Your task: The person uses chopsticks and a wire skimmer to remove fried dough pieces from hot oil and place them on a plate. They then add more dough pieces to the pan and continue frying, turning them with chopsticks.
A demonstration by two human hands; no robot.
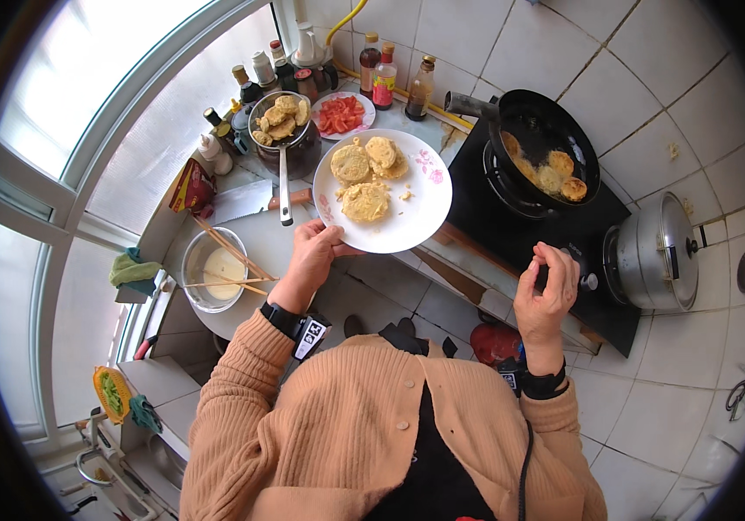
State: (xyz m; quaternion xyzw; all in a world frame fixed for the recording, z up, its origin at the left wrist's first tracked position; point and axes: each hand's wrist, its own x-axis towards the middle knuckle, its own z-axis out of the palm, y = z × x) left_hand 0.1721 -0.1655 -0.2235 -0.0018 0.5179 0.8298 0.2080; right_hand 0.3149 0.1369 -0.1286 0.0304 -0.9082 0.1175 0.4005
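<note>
My left hand (317,251) grips the near left rim of a white plate (421,215) with pink flowers. Several pale battered pieces (366,202) and some crumbs lie on it. My right hand (548,293) is raised before the stove's front edge, fingers bent and thumb near the fingertips; whether something small is between them I cannot tell. In a black wok (535,124) at the upper right, several golden pieces (573,189) sit in oil. A skimmer (284,189) holding more fried pieces (281,117) rests over a dark pot (301,156) left of the plate.
A bowl of batter (221,272) with chopsticks stands at left, near a cleaver (239,202). Behind are a plate of cut tomato (364,130) and several bottles (421,91). A lidded metal pot (649,260) sits on the right of the black stove (476,208); the wok's handle (470,105) points left.
</note>
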